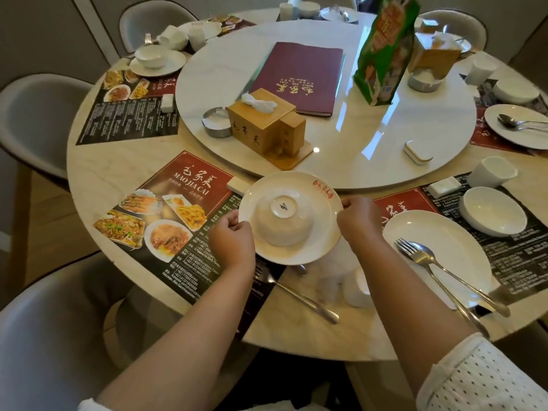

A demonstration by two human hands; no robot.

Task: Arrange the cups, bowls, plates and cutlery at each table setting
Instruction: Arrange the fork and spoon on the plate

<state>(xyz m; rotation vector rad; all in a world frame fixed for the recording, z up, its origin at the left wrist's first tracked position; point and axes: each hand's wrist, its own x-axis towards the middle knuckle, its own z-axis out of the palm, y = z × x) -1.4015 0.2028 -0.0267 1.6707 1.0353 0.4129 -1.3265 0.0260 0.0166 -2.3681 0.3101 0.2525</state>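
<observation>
- Left hand [229, 238] is curled on the 9 o'clock rim of a white plate [321, 200]; the rim is pinched by fingers and thumb.
- Right hand [357, 218] is curled on the same plate's 3 o'clock rim, which is gripped.
- The plate is held between both hands over the near table edge, partly above a red-and-black placemat [166, 209]; whether it is lifted or resting cannot be told.
- A white bowl [284, 223] is seen upside down at the plate's centre, foot ring up.
- A red logo is printed on the plate rim at 1 o'clock.
- A fork [296, 292] lies on the table at 6 o'clock of the plate, partly hidden under it.
- A blurred white cup [357, 287] is seen at 5 o'clock of the plate, by the right forearm.
- At 3 o'clock a second plate [415, 226] carries a fork and spoon [444, 268]; an upright bowl [492, 210] sits beyond it at 2 o'clock.
- At 12 o'clock a turntable [370, 137] bears a wooden tissue box [261, 120], a maroon menu [296, 75] and a green bag [382, 51].
</observation>
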